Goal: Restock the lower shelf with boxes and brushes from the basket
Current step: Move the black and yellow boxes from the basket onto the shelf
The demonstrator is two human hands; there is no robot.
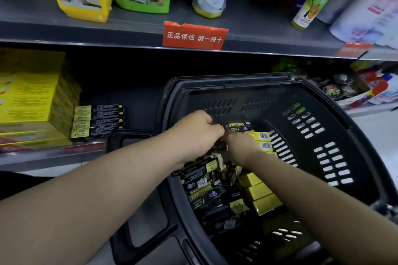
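Hands: left hand (199, 129) and right hand (241, 144) reach together into the basket (323, 101), fingers curled among the packs; exact grip hidden.
Boxes in basket: black-and-yellow boxes (206, 187) heaped inside.
Lower shelf (49, 155): four matching boxes stacked (98, 122) beside yellow cartons (32, 97).

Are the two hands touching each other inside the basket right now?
Touching. The head view shows the left hand meeting the right hand knuckle to knuckle over the boxes, no gap between them.
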